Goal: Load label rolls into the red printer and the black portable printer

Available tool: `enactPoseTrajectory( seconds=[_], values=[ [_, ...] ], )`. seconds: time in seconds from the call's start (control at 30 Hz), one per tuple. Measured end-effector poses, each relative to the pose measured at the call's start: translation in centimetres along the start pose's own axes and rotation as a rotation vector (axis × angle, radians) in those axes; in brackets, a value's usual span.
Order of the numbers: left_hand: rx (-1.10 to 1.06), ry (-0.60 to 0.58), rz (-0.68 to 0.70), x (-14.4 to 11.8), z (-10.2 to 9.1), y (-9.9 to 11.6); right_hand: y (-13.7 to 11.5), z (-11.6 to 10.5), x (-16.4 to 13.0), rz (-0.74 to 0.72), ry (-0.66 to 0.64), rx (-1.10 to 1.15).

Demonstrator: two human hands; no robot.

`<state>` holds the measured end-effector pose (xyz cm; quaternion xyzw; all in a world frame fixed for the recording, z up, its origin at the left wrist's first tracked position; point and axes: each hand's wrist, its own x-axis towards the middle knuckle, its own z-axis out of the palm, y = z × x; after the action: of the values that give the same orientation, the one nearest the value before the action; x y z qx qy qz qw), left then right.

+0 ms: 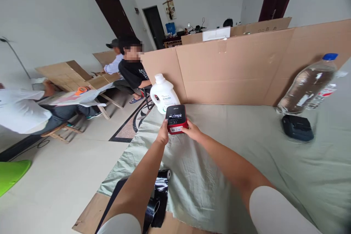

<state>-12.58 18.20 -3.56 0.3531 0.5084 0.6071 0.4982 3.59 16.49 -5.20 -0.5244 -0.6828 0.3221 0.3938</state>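
Nearest to us, below the grip and toward our left forearm, we see a roll of black plastic bags [159, 199] lying at the edge of the pale green cloth [219, 175], partly on the brown cardboard underlay [87, 215].

Both our arms reach forward over the cloth. Our left hand [163, 134] and our right hand [192, 130] meet on a small red and black device [176, 119], one at each side of it. The left thumb presses against its left edge, and the right fingers curl against its right edge, so the device is clasped between the two hands, its dark top panel facing us. Whether it rests on the cloth or is lifted just off it, we cannot tell.

Just beyond the grip, touching or nearly touching the device's far edge, stands a white detergent jug [163, 95], upright with its cap on. Well to the right of the grip lies a dark pouch [297, 128], and behind that a big clear water bottle [308, 86] with a blue cap leans against the cardboard wall [233, 69].

Far to the left of the grip, other people sit at cardboard tables; a seated person in black [133, 69] is the closest.
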Motion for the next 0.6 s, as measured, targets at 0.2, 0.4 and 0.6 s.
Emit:
enactPoseTrajectory(
  seconds=[0.2, 0.4, 0.6],
  values=[
    [-0.003, -0.273, 0.150, -7.8, 6.2, -1.2, 2.5, -7.8, -9.3, 0.000, 0.094, 0.159],
    [0.056, -0.383, 0.016, -18.4, 10.6, -5.7, 5.1, -12.8, -21.3, 0.076, 0.275, 0.079],
    [0.156, -0.505, -0.029, -27.5, 9.3, -8.4, 4.0, -14.2, -30.8, 0.045, 0.396, -0.090]
  ],
)
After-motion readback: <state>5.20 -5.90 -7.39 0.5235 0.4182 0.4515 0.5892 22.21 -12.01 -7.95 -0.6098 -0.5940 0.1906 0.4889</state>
